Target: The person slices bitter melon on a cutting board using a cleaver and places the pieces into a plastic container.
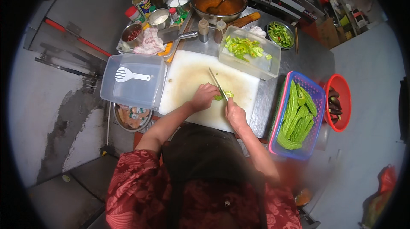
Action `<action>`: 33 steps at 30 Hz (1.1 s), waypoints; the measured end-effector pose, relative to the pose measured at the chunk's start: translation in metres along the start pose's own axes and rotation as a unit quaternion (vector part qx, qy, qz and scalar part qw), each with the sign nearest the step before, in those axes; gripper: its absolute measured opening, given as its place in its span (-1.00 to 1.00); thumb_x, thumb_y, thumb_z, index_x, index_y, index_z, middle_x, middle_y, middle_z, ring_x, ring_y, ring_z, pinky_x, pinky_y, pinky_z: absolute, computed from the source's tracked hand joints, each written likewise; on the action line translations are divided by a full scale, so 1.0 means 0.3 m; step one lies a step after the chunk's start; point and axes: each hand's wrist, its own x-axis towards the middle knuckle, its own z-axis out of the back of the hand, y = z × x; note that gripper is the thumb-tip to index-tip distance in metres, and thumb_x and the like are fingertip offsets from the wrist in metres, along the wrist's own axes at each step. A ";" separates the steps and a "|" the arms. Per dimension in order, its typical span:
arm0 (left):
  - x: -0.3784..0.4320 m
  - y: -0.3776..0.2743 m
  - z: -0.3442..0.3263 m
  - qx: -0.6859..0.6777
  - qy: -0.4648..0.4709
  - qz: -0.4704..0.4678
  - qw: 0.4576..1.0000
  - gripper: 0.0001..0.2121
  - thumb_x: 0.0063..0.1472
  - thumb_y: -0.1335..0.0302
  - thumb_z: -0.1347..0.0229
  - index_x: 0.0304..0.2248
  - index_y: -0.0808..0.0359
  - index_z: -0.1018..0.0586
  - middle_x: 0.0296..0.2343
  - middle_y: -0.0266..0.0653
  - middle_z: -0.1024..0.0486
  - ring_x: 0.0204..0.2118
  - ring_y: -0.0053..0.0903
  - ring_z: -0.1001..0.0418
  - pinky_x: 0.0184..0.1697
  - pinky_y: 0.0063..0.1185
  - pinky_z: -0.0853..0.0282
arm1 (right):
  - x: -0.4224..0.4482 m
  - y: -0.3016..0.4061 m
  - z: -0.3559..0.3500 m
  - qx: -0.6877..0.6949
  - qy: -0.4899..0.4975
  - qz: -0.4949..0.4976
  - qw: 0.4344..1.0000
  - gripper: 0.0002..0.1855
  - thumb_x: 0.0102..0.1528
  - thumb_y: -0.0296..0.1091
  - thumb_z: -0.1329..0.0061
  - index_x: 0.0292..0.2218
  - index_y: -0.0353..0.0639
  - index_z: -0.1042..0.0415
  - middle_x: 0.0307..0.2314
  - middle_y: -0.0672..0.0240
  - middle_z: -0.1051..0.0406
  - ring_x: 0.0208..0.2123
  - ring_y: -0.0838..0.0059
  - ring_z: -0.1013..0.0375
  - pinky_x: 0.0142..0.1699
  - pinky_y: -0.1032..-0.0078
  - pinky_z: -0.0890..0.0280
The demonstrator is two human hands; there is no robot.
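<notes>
My right hand (pixel 236 113) grips the handle of a kitchen knife (pixel 216 80), its blade pointing away from me over the white cutting board (pixel 189 65). My left hand (pixel 205 96) has its fingertips bent over a small piece of green vegetable (pixel 218 97) just left of the blade. Light green slices (pixel 229 94) lie against the knife's right side. At the board's far right corner, a clear plastic box (pixel 274 65) holds cut pale green vegetable pieces (pixel 243 48). The left hand's fingers partly hide the piece under them.
Left of the board stands a plastic box (pixel 134 97) with a white slotted spatula (pixel 131 75). A blue basket (pixel 312 145) of bitter melons (pixel 296 120) and a red basket (pixel 347 104) of eggplants (pixel 334 102) are rightward. Behind are a cleaver (pixel 168 34), squeeze bottles (pixel 203 30) and a sauce bowl (pixel 243 6).
</notes>
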 end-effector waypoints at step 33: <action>-0.048 0.043 0.005 -0.053 -0.025 -0.019 0.998 -0.73 -0.19 0.73 0.06 -0.41 0.33 -0.46 -0.37 -0.22 -0.40 -0.24 -0.30 -0.31 -0.16 -0.49 -0.23 | 0.072 0.066 -0.016 0.033 0.033 -0.027 0.999 -0.80 0.06 -0.38 0.25 -0.36 -0.37 -0.22 -0.66 -0.18 -0.34 -0.58 -0.15 -0.37 -0.46 0.07 -0.27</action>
